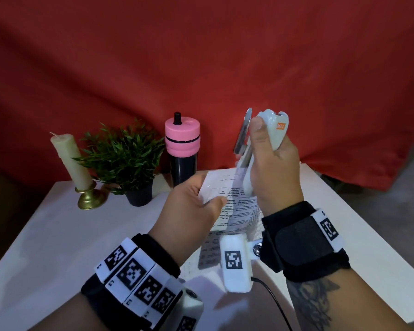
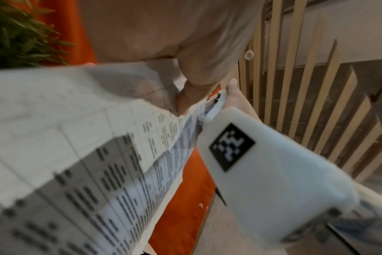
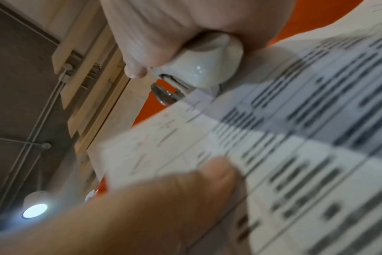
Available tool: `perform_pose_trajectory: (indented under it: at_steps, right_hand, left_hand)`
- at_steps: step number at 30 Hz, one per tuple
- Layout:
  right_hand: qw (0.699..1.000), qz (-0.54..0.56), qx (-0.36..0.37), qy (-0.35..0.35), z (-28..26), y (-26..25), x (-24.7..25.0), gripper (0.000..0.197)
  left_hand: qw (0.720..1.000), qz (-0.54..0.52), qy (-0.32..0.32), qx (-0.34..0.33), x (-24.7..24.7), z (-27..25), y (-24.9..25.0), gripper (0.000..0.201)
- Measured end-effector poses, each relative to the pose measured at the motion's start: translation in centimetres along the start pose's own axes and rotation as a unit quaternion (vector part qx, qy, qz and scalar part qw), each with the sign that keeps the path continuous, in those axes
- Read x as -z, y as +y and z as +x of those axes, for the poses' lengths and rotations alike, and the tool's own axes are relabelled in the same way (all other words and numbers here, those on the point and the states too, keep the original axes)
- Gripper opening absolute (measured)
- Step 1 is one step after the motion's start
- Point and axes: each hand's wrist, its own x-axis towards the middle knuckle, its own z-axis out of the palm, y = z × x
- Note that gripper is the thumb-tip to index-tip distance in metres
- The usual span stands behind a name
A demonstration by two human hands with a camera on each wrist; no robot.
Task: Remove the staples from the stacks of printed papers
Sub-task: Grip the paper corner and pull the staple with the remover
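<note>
The stack of printed papers (image 1: 227,206) is held up off the white counter (image 1: 58,235), between the two hands and tilted toward the person. Its sheets are white, ruled into a table of thin grey lines, with short blocks of dark text in the cells; the print is too blurred to read. In the wrist views part of the page lies in shadow and looks bluish grey, and the top sheet bends slightly near its upper edge.

The left hand (image 1: 189,211) pinches the stack near its upper left edge, thumb pressed on the printed face and the other fingers behind the sheets, so its grip is narrow and closed on the paper. The right hand (image 1: 273,168) is wrapped around a white stapler (image 1: 276,130) with an orange label, held nearly upright above the far corner of the stack. The stapler's metal base (image 1: 243,132) swings away from the body, and its lower end meets the top corner of the papers. The staple itself cannot be made out.

At the back of the counter stand a cream candle (image 1: 68,161) in a brass holder, a small green potted plant (image 1: 124,156) and a black bottle with a pink lid (image 1: 182,149), all well apart from the papers. A red cloth (image 1: 201,56) hangs behind.
</note>
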Motion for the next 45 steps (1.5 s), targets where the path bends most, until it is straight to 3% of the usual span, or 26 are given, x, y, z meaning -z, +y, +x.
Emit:
perform_pose_trajectory:
  at_steps: [3,9,16,20,25,30,33,36,39,41,45]
  right_hand:
    - [0.999,0.028,0.007,0.033,0.4,0.1,0.9,0.037]
    - [0.993,0.077,0.06,0.071,0.5,0.2,2.3,0.042]
    - [0.991,0.093,0.073,0.066,-0.1,0.6,2.4,0.026]
    - [0.993,0.082,0.062,0.057,0.2,0.8,2.5,0.029]
    - [0.998,-0.057,-0.012,0.017,1.7,1.4,3.4,0.021]
    - [0.962,-0.241,-0.106,-0.072,2.4,2.5,5.3,0.033]
    - [0.95,-0.255,-0.161,-0.087,2.7,3.0,6.7,0.036]
    - [0.937,-0.263,-0.215,-0.083,3.2,4.5,8.4,0.046]
    - [0.896,-0.334,-0.271,-0.115,2.7,6.7,9.7,0.045]
    - [0.85,-0.414,-0.292,-0.146,1.8,8.2,10.4,0.046]
    - [0.764,-0.498,-0.356,-0.201,0.2,12.1,11.6,0.042]
  left_hand:
    - [0.996,0.024,0.042,-0.081,0.6,0.1,-0.5,0.032]
    - [0.958,0.104,0.094,-0.25,1.6,0.3,-1.4,0.024]
    - [0.931,0.157,0.093,-0.315,1.6,0.4,-1.5,0.046]
    - [0.943,0.128,0.094,-0.292,1.5,0.1,-0.9,0.024]
    - [0.962,0.12,0.134,-0.205,1.5,0.1,0.7,0.018]
    - [0.953,0.158,0.156,-0.208,2.3,0.3,2.2,0.016]
    - [0.946,0.142,0.18,-0.228,2.7,0.5,3.1,0.014]
    - [0.947,0.186,0.168,-0.2,2.7,0.7,3.0,0.015]
    - [0.932,0.33,0.086,-0.12,2.2,1.6,1.1,0.031]
    - [0.908,0.407,0.036,-0.089,1.6,1.9,-0.8,0.041]
    - [0.877,0.477,-0.044,-0.046,0.7,1.8,-4.4,0.045]
